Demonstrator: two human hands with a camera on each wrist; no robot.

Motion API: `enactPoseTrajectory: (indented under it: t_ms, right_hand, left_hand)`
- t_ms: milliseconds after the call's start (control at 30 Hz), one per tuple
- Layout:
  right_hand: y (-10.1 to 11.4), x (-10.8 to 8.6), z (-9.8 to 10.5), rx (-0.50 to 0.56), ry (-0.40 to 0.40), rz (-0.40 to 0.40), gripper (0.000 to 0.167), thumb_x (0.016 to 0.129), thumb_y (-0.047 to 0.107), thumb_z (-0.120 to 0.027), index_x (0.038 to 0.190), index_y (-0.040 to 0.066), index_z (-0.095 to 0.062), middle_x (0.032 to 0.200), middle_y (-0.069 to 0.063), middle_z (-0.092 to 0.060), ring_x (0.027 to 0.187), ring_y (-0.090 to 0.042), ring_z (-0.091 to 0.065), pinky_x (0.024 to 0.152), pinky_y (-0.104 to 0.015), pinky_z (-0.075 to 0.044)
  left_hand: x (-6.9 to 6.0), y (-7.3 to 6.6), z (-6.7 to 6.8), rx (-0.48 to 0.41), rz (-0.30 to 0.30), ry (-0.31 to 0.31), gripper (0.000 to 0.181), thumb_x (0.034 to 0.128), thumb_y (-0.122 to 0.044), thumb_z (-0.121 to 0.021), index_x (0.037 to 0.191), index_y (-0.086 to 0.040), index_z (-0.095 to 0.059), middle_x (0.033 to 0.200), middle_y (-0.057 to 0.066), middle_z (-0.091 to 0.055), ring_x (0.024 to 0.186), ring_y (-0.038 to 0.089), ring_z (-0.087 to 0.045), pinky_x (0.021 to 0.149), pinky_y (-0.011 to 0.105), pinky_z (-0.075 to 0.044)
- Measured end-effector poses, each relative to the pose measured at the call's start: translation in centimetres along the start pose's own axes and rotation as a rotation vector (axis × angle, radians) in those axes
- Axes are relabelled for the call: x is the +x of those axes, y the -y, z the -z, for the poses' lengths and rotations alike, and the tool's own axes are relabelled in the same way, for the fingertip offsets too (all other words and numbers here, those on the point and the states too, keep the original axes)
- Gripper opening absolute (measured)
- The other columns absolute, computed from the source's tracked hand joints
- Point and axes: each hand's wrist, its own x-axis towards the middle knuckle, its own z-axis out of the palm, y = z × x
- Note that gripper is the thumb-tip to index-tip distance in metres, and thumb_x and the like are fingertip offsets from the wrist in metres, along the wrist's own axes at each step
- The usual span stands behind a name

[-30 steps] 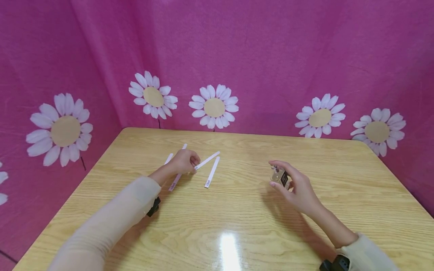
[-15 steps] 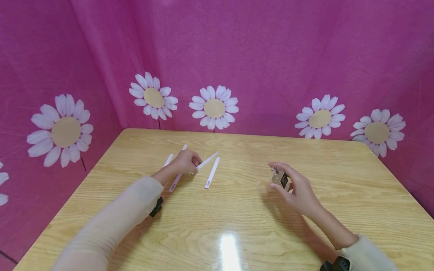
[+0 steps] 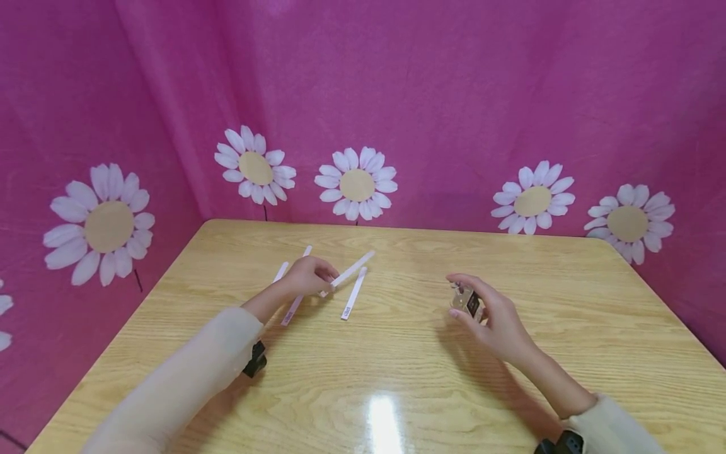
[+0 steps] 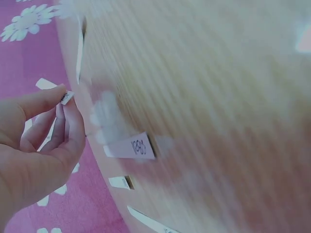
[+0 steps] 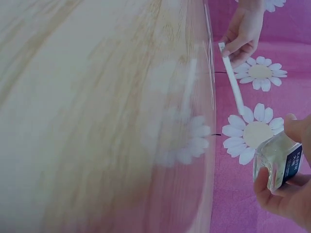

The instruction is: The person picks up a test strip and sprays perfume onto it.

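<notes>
Fingers (image 4: 73,127) of the left hand (image 3: 306,279) pinch a white paper test strip (image 3: 354,268) near one end and hold it up off the tabletop (image 3: 317,391). Across from it, the right hand (image 3: 501,321) is curled around a little glass perfume bottle (image 3: 460,301) with a dark label (image 5: 292,162). That bottle is up in the air too. One finger sits by its spray top, but I can't tell if it is pressing.

Standing here, I think the gap between strip and bottle matters most. The bottle is well to the right of the strip, and a bit closer to the person than the strip's far tip. The strip is long and thin. It slants, so its tip points right and away, toward the pink daisy curtain (image 3: 431,94), not straight at the bottle. The two don't touch, and the tip is nearer to the left hand.

More strips lie flat: the right strip (image 3: 354,294) is close by the held one, the middle strip (image 3: 292,311) runs under the left hand, and the left strip (image 3: 280,272) is partly hidden by the arm.

Half a second ago the held strip's tip was blurry; now it looks clearer and reaches a little farther right. The bottle looks about the same.
</notes>
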Motion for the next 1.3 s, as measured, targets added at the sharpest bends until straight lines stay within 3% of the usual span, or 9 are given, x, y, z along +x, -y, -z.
enactPoseTrajectory:
  t_ms: [233, 367, 567, 833, 967, 1100, 1200, 1300]
  right_hand:
    - [0.3, 0.6, -0.8, 0.038, 0.009, 0.002, 0.056, 0.076, -0.003, -0.076, 0.127, 0.010, -0.057, 0.105, -0.007, -0.064, 0.077, 0.001, -0.048, 0.047, -0.018, -0.046]
    - [0.8, 1.2, -1.3, 0.082, 0.030, 0.012, 0.054, 0.078, -0.002, -0.075, 0.128, 0.009, -0.055, 0.109, -0.011, -0.064, 0.080, -0.001, -0.048, 0.047, -0.020, -0.047]
    - [1.3, 1.9, -1.9, 0.133, 0.052, 0.009, 0.054, 0.079, 0.002, -0.076, 0.128, 0.010, -0.055, 0.113, -0.012, -0.062, 0.082, -0.006, -0.050, 0.047, -0.020, -0.048]
    - [1.8, 2.8, -3.0, 0.139, 0.078, -0.009, 0.058, 0.075, 0.005, -0.080, 0.128, 0.009, -0.054, 0.110, -0.012, -0.062, 0.073, -0.006, -0.051, 0.045, -0.019, -0.046]
    - [2.0, 3.2, -3.4, 0.113, 0.044, -0.007, 0.060, 0.077, 0.004, -0.078, 0.131, 0.010, -0.053, 0.112, -0.013, -0.064, 0.073, -0.006, -0.050, 0.043, -0.016, -0.043]
    - [2.2, 3.6, -3.7, 0.078, 0.007, 0.020, 0.059, 0.078, 0.005, -0.077, 0.132, 0.010, -0.053, 0.116, -0.016, -0.064, 0.061, -0.005, -0.046, 0.040, -0.014, -0.039]
    - [2.4, 3.9, -3.8, 0.075, -0.006, 0.022, 0.055, 0.079, 0.004, -0.077, 0.129, 0.010, -0.055, 0.109, -0.017, -0.064, 0.049, -0.002, -0.039, 0.037, -0.013, -0.035]
    - [2.5, 4.2, -3.9, 0.080, -0.023, -0.001, 0.053, 0.078, 0.004, -0.077, 0.126, 0.011, -0.056, 0.102, -0.016, -0.065, 0.047, -0.001, -0.040, 0.035, -0.013, -0.033]
  left_hand:
    - [-1.3, -0.1, -0.3, -0.165, 0.065, 0.020, 0.026, 0.0816, -0.006, -0.072, 0.107, 0.000, -0.069, 0.093, 0.011, -0.069, 0.081, 0.012, -0.063, 0.074, 0.023, -0.056]
    - [-1.9, 0.0, -0.5, -0.238, 0.023, 0.044, 0.024, 0.0805, -0.007, -0.073, 0.103, -0.001, -0.070, 0.089, 0.009, -0.070, 0.076, 0.010, -0.064, 0.072, 0.026, -0.058]
    - [-2.3, -0.4, -1.3, -0.259, 0.064, 0.040, 0.027, 0.0818, -0.005, -0.072, 0.107, 0.003, -0.068, 0.096, 0.015, -0.072, 0.078, 0.008, -0.065, 0.076, 0.026, -0.058]
    - [-2.9, -1.6, -1.8, -0.279, 0.018, 0.043, 0.029, 0.0816, -0.003, -0.072, 0.109, 0.006, -0.067, 0.095, 0.018, -0.073, 0.074, 0.003, -0.063, 0.073, 0.027, -0.059]
    - [-3.2, -1.9, -1.9, -0.265, -0.003, 0.044, 0.029, 0.0809, -0.004, -0.073, 0.108, 0.005, -0.068, 0.094, 0.017, -0.074, 0.075, 0.002, -0.063, 0.074, 0.028, -0.059]
    - [-3.3, -2.2, -1.8, -0.248, -0.009, 0.043, 0.028, 0.0810, -0.005, -0.073, 0.107, 0.005, -0.068, 0.092, 0.015, -0.074, 0.075, 0.002, -0.062, 0.074, 0.026, -0.059]
    - [-3.5, -2.4, -1.8, -0.251, -0.012, 0.045, 0.028, 0.0813, -0.005, -0.073, 0.107, 0.005, -0.068, 0.092, 0.015, -0.074, 0.074, 0.002, -0.062, 0.073, 0.025, -0.058]
    - [-3.6, -2.7, -1.7, -0.266, -0.010, 0.048, 0.028, 0.0814, -0.004, -0.073, 0.107, 0.004, -0.068, 0.092, 0.014, -0.074, 0.074, 0.001, -0.063, 0.074, 0.026, -0.059]
